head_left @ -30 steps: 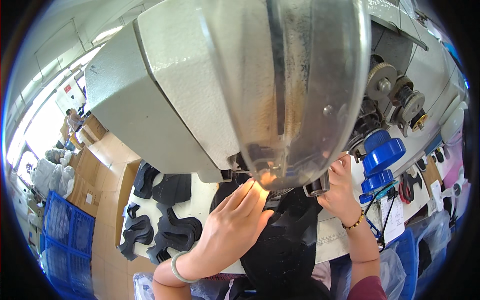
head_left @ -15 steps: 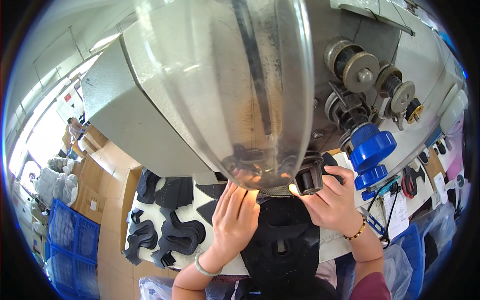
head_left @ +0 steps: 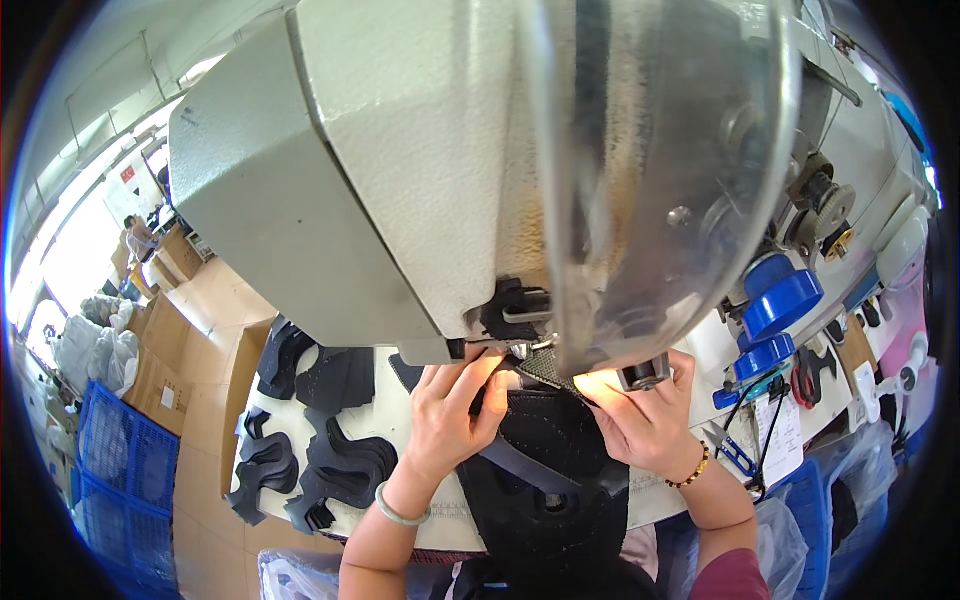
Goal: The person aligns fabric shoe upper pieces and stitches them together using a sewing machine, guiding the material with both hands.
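A black fabric piece (head_left: 545, 500) with a patch of grey mesh (head_left: 548, 370) lies under the head of a light grey sewing machine (head_left: 400, 150). My left hand (head_left: 450, 412) is closed at the piece's upper left edge, thumb and fingers pinched close to the presser foot (head_left: 520, 345). A narrow black strip (head_left: 525, 465) slants across the piece below that hand. At the mesh's right side, my right hand (head_left: 645, 412) has its fingers bent and pressed on the edge, lit brightly by the lamp. The clear guard (head_left: 680, 220) partly covers the sewing area.
Stacks of curved black cut pieces (head_left: 345, 455) lie on the white table at the left. Blue thread snips (head_left: 730, 450) and a paper slip (head_left: 780, 435) are at the right, below blue knobs (head_left: 780, 300). Blue crates (head_left: 125, 440) and a person (head_left: 140, 240) are farther left.
The view has shifted, bringing the presser foot into sight. My left fingers have gone from stretched out to bent, with the thumb raised. A slanting strip now shows across the black piece.
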`<state>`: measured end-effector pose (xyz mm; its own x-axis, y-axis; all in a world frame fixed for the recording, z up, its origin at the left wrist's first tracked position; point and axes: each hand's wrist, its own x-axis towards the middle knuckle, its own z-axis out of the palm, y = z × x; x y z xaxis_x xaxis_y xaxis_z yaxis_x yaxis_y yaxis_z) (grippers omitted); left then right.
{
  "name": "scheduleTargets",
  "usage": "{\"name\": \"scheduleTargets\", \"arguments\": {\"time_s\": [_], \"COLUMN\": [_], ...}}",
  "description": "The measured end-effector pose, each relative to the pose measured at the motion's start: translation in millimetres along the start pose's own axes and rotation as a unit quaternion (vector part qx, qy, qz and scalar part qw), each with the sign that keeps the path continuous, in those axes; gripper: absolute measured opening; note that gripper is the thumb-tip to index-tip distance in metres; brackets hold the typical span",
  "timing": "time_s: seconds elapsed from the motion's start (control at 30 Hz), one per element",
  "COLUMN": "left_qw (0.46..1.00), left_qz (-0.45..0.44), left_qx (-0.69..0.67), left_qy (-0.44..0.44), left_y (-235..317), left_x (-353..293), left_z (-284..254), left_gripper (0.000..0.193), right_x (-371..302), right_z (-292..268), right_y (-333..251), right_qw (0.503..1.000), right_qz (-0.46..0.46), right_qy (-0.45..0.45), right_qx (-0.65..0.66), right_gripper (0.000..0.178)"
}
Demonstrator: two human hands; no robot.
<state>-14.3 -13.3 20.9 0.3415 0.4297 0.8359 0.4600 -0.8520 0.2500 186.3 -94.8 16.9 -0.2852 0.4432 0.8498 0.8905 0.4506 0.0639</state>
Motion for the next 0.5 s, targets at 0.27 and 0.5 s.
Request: {"name": "scheduleTargets", "arguments": {"time_s": [0.27,0.5], "left_qw": [1.0,0.999], "left_qz": [0.018,0.005], "left_qx": [-0.006,-0.029], "left_qy": [0.001,-0.011], "left_y": [1,4], "left_x": [2,3], "left_z": [2,1], "left_gripper": [0.022,0.016], "right_x": [1,11], "right_z": [-1,-13], "right_y": [1,-7], "right_qw": [1.0,1.0], "right_qz": [-0.005,0.01], "right_qy": [0.004,-0.021], "right_qx": [0.019,0.006], "right_gripper": [0.034,0.033]}}
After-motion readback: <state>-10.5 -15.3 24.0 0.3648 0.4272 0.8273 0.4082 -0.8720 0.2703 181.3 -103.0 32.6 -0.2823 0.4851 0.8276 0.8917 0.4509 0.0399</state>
